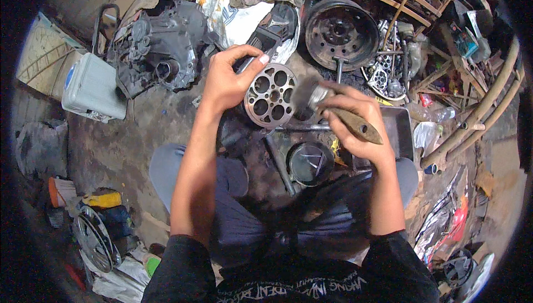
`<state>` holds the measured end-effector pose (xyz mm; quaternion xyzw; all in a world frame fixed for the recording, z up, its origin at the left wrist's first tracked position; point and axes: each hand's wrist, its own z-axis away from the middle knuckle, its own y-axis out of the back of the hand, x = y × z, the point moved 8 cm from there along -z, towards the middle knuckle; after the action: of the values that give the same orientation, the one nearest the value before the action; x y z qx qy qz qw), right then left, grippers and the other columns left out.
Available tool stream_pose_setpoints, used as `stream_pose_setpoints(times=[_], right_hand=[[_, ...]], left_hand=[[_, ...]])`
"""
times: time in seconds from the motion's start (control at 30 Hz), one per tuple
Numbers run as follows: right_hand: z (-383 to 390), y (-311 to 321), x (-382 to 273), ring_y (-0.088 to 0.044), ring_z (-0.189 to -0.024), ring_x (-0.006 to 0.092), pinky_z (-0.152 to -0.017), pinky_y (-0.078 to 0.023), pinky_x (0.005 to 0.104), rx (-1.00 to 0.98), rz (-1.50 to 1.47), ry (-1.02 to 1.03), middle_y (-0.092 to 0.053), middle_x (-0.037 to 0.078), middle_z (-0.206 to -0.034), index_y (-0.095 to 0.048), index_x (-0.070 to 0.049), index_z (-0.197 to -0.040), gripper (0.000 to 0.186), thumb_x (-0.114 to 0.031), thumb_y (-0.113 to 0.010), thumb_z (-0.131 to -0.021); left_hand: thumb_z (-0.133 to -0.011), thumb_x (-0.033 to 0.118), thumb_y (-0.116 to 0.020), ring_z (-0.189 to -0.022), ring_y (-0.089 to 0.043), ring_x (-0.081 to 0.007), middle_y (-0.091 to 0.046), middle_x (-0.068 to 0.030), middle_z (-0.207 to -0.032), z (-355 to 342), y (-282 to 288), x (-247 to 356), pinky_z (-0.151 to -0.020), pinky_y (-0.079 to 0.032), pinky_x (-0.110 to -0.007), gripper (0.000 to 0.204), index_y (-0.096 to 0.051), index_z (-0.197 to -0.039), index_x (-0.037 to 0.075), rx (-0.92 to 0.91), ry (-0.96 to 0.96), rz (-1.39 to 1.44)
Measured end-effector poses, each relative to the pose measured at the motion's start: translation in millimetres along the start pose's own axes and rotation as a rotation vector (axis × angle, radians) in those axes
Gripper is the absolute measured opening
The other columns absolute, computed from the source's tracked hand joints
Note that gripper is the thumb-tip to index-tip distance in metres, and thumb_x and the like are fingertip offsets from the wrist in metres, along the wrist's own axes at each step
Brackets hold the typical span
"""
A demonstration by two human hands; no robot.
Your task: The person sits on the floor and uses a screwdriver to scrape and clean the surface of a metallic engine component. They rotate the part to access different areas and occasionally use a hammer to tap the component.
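My left hand grips the upper left rim of a round metal plate, its thumb along the edge. Several round holes ring the plate's small centre hole, and its flat side faces me. To its right, my right hand is closed around a paintbrush with a worn wooden handle and a metal band. The brush's dark bristles are smeared by motion close to the plate's right edge; whether they touch it I cannot tell. Below the plate lies a round bowl of dark liquid.
A large gearbox casing stands at the far left beside a grey plastic case. A black wheel rim lies at the back. Beside my right forearm is a metal tray. Bamboo poles lean at the right.
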<state>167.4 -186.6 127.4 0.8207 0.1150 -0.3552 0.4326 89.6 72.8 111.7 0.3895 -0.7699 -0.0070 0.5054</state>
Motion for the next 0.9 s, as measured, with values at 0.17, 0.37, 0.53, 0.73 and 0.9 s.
stream_pose_setpoints(times=[0.17, 0.37, 0.53, 0.73, 0.9], right_hand=[[-3, 8, -19, -0.075, -0.1, 0.0389, -0.089, -0.059, 0.0453, 0.018, -0.021, 0.098, -0.077, 0.02, -0.115, -0.081, -0.004, -0.107, 0.022, -0.009, -0.076, -0.086], [-2, -3, 16, -0.075, -0.095, 0.038, -0.084, -0.057, 0.0434, -0.011, -0.049, -0.03, -0.075, 0.019, -0.099, -0.08, -0.002, -0.103, 0.022, -0.012, -0.075, -0.084], [0, -1, -2, -0.076, -0.098, 0.0377, -0.087, -0.059, 0.0431, -0.065, -0.126, 0.079, -0.077, 0.018, -0.102, -0.078, -0.002, -0.098, 0.024, -0.014, -0.075, -0.077], [-5, 1, 15, -0.076, -0.097, 0.0375, -0.086, -0.059, 0.0438, 0.025, -0.006, -0.013, -0.077, 0.018, -0.106, -0.079, -0.003, -0.1, 0.023, -0.014, -0.076, -0.08], [-6, 15, -4, -0.072, -0.095, 0.0426, -0.084, -0.057, 0.0455, 0.176, -0.046, 0.1, -0.072, 0.024, -0.108, -0.078, -0.002, -0.101, 0.021, -0.015, -0.075, -0.084]], left_hand=[[-0.097, 0.022, -0.079, -0.085, -0.072, -0.0136, -0.08, -0.0124, -0.09, -2, 3, -6, -0.08, -0.056, -0.033, 0.026, -0.079, -0.102, -0.003, -0.005, 0.039, 0.013], [-0.098, 0.021, -0.077, -0.084, -0.071, -0.0123, -0.08, -0.0115, -0.088, -2, 1, -5, -0.08, -0.056, -0.033, 0.024, -0.079, -0.102, -0.003, -0.003, 0.053, 0.036], [-0.1, 0.02, -0.076, -0.084, -0.071, -0.0112, -0.08, -0.0114, -0.087, -5, 6, -6, -0.08, -0.056, -0.032, 0.024, -0.079, -0.103, -0.004, -0.005, 0.059, 0.017], [-0.102, 0.02, -0.072, -0.087, -0.071, -0.0115, -0.081, -0.0095, -0.091, -5, 3, -8, -0.083, -0.056, -0.032, 0.025, -0.079, -0.101, -0.004, -0.06, 0.106, 0.064], [-0.106, 0.02, -0.067, -0.091, -0.073, -0.014, -0.081, -0.0093, -0.095, -4, 1, -6, -0.087, -0.056, -0.032, 0.027, -0.079, -0.1, -0.003, -0.082, 0.087, 0.02]])
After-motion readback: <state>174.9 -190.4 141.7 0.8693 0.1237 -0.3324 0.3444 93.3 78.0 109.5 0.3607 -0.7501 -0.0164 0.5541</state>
